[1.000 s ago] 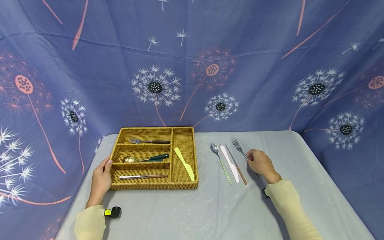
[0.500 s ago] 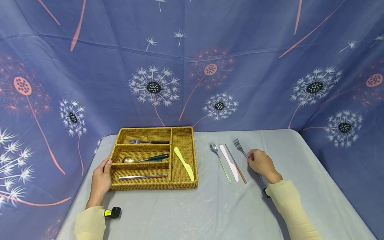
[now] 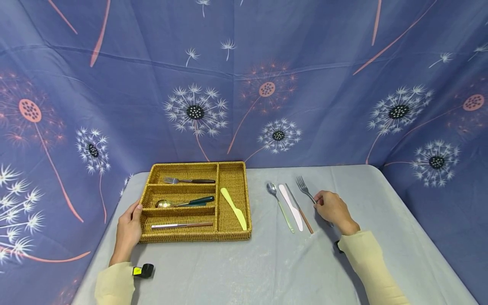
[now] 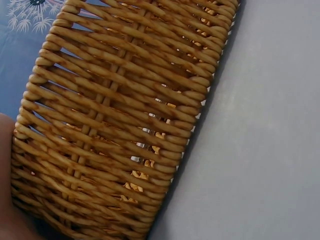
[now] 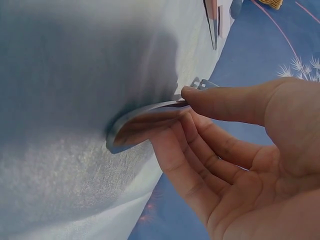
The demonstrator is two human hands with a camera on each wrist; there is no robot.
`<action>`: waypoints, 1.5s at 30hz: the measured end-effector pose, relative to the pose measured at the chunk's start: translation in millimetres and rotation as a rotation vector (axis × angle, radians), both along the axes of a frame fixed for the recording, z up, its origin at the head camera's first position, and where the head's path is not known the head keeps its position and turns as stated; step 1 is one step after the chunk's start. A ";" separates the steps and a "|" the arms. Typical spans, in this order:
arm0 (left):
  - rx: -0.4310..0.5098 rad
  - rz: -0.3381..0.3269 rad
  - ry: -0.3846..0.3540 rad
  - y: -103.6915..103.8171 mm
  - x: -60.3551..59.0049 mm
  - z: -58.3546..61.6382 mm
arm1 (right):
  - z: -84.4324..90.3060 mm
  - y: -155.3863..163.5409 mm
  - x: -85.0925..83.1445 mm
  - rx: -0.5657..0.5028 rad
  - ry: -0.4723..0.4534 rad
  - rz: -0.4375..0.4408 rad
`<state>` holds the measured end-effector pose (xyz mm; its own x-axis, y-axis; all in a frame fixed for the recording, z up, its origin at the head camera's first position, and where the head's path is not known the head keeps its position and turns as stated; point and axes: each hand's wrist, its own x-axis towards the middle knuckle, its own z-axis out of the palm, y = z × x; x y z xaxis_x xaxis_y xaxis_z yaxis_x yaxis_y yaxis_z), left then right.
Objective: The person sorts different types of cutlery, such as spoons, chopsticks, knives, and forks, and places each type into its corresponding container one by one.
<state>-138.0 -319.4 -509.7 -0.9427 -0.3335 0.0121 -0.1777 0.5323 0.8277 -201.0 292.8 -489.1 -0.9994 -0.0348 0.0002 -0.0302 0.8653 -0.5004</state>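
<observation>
Hands (image 3: 128, 228) (image 3: 334, 212) on fork (image 3: 306, 192) and basket (image 3: 190, 238) of cutlery (image 3: 200, 200)

"What hangs behind the table (image 3: 213, 271)?"
"Blue fabric (image 3: 328, 110) printed with white and coral dandelions (image 3: 195, 112), also along the table's left and right sides."
"And the table itself?"
"Pale grey, rounded at its far corners."

head view: from above, looks fwd + down, widest, furthest back; gets whole tray (image 3: 190, 237), l hand (image 3: 128, 231), r hand (image 3: 335, 212), most of table (image 3: 228, 271), backdrop (image 3: 244, 42) behind. l wrist view: v close on tray's outer wall, rolled, table on r side. r wrist view: close, faces palm side of r hand + fork (image 5: 145, 125) handle end, rolled too. overlap: head/l wrist = tray, head/r wrist = r hand + fork.
</observation>
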 end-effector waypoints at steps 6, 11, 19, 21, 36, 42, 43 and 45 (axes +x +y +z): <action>0.003 0.003 0.002 0.5 -0.5 0.0 | 4.8 -1.2 2.8 -0.011 0.008 0.009; 0.006 0.004 -0.001 0.5 -0.4 0.1 | 9.3 -1.2 6.2 -0.015 0.012 0.012; 0.005 0.010 -0.001 -0.4 -0.2 -2.1 | 14.4 -1.9 12.7 -0.020 0.030 0.030; 0.006 0.011 -0.003 -0.8 -0.2 -2.6 | 16.7 -3.1 13.9 -0.015 0.032 0.034; 0.005 0.008 -0.002 -0.3 -1.5 -1.4 | 53.6 -19.3 19.1 0.051 0.145 0.144; 0.007 0.001 -0.017 -0.6 0.0 -1.4 | 69.4 -30.0 21.3 0.046 0.139 0.176; 0.008 0.000 -0.019 -0.6 0.2 -1.3 | 72.1 -32.0 21.7 0.044 0.135 0.178; 0.007 0.001 -0.013 -0.7 0.1 -1.3 | 77.0 -36.0 22.2 0.036 0.129 0.182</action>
